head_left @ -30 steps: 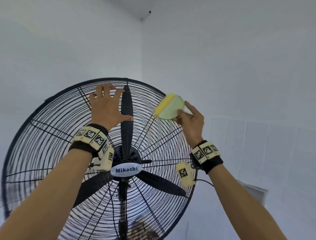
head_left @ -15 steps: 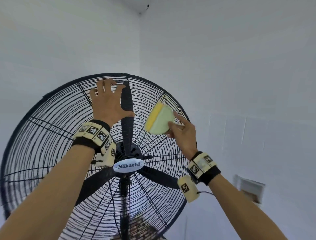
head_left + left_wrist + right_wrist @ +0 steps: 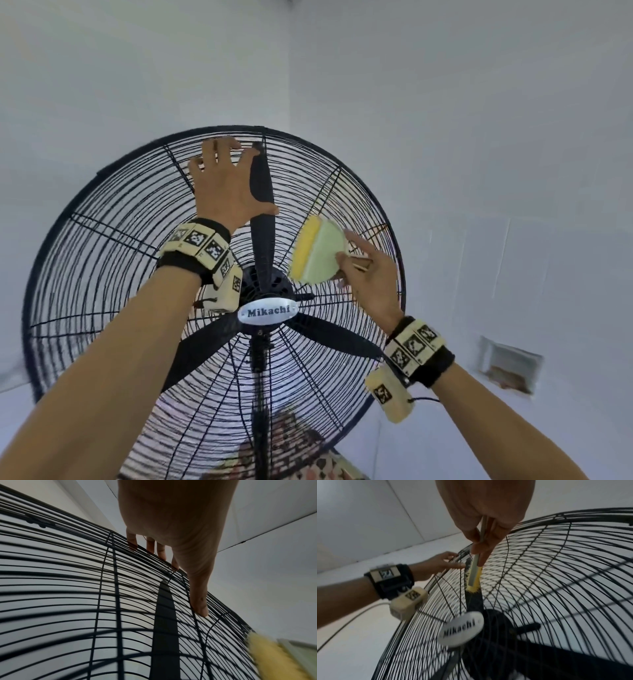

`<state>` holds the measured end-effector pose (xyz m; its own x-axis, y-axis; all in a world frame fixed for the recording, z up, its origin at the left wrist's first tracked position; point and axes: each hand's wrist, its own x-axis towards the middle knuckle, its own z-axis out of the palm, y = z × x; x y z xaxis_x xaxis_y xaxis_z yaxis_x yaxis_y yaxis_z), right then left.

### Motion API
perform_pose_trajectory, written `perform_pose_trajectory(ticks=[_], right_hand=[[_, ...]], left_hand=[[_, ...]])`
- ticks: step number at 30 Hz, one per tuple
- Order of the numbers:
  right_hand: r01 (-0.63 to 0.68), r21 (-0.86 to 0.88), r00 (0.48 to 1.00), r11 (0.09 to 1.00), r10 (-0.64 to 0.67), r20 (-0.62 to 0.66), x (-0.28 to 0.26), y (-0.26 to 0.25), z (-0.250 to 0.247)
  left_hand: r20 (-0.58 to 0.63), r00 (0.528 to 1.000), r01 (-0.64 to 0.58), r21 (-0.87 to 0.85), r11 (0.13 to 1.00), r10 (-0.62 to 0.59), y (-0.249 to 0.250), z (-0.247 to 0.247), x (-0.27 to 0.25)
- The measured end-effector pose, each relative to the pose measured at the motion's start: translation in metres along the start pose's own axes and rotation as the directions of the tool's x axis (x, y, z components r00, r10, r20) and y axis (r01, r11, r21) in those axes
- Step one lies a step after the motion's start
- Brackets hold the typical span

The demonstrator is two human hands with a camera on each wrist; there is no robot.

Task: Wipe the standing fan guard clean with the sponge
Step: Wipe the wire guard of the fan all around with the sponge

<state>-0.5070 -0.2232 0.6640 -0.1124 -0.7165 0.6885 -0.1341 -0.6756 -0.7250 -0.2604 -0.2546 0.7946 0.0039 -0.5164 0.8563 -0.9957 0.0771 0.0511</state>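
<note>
Left hand (image 3: pixel 226 185) lies spread, fingers straight, on the upper guard (image 3: pixel 102 219), steadying it. Right hand (image 3: pixel 368 274) pinches the sponge (image 3: pixel 317 255) by its edge against the wires right of the hub. Sponge looks light and soft; guard's thin wires probably flex. Plain white walls (image 3: pixel 479 120) meet behind.
</note>
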Motion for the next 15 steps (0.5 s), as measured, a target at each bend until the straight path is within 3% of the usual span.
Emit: perform_pose_trajectory(ticks=[5,9,11,15], right_hand=[[0.027,0.088,0.977,0.996,-0.007,-0.211,0.03,-0.015,-0.009],[-0.007,-0.054,1.0,0.999,0.008,0.021,-0.012,0.002,0.007],[-0.019,-0.056,0.998,0.998,0.022,0.054,-0.019,-0.001,0.005],[0.002,0.026,0.987,1.0,0.002,-0.16,0.016,-0.014,-0.005]], left_hand=[[0.004,1.0,-0.006,-0.005,1.0,0.006,0.005,-0.002,0.0],[0.019,1.0,0.005,0.032,0.999,-0.005,0.003,-0.002,0.0],[0.023,1.0,0.008,0.03,1.0,-0.008,0.003,-0.003,-0.001],[0.03,1.0,0.001,0.011,1.0,-0.002,0.006,-0.005,-0.002]])
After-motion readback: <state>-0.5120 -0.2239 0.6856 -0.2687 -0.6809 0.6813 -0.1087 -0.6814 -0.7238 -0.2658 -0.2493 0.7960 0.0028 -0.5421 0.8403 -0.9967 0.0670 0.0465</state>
